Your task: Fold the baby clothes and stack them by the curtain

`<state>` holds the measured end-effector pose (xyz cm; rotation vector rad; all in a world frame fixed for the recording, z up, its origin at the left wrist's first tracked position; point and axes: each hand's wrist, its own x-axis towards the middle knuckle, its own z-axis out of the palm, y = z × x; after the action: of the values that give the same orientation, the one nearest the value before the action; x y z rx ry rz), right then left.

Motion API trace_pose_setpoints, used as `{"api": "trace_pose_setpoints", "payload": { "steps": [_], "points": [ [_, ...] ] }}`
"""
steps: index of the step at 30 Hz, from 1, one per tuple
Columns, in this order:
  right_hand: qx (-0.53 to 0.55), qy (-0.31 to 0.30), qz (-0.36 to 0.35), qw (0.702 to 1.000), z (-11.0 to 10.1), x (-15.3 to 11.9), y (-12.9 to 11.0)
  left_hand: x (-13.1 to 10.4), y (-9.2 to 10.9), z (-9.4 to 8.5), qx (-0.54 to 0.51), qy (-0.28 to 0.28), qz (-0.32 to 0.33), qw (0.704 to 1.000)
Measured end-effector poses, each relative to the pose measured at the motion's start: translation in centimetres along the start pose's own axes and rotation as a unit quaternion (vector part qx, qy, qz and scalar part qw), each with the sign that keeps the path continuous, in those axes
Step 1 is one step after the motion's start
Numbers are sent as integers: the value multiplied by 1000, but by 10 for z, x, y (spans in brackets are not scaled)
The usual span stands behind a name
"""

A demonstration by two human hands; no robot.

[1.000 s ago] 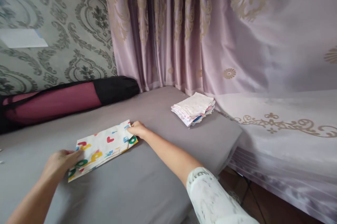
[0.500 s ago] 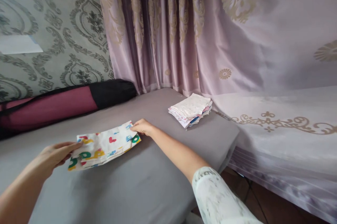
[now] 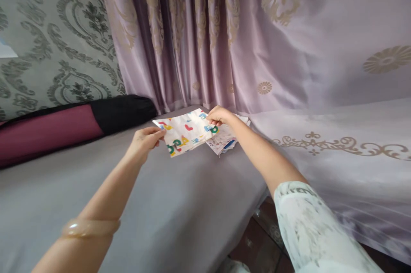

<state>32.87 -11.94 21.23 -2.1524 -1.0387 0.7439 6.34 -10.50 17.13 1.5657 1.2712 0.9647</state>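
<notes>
A folded white cloth with colourful letter prints [image 3: 188, 129] is stretched between both hands, above the grey surface. My left hand [image 3: 147, 140] pinches its left edge between thumb and fingers. At its upper right corner my right hand [image 3: 220, 117] grips the cloth. Just behind and to the right lies a stack of folded cloths [image 3: 221, 142], partly hidden by the printed cloth and my right hand. A pale bangle [image 3: 91, 227] circles my left forearm.
The grey padded surface [image 3: 128, 191] spreads beneath my arms. A long black and maroon bag [image 3: 58, 125] lies along the patterned wall at the left. Purple curtains [image 3: 189, 50] hang behind, with a pale, gold-patterned drape [image 3: 327, 136] at the right.
Both hands have carried the printed cloth right and away from me, up to the stack, which it now partly covers. The view has shifted slightly.
</notes>
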Motion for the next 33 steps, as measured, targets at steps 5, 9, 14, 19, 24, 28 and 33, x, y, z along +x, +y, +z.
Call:
{"api": "trace_pose_setpoints", "payload": {
  "steps": [5,9,14,19,24,28,33],
  "points": [
    [37,63,43,996,-49,30,9,14,19,75,-94,-42,0,995],
    [41,102,53,993,-75,51,26,23,31,126,-131,-53,-15,990],
    [-1,149,35,988,-95,74,54,28,35,171,-158,-87,-46,982],
    [-74,201,17,977,-101,83,74,30,29,201,-172,-110,-78,976],
    [-83,212,17,974,-98,92,89,37,15,222,-143,-117,-90,979],
    [-90,221,11,971,-97,103,99,43,7,233,-134,-112,-89,981],
    [-88,238,1,967,-94,108,107,44,-2,240,-128,-96,-76,984]
  ]
}}
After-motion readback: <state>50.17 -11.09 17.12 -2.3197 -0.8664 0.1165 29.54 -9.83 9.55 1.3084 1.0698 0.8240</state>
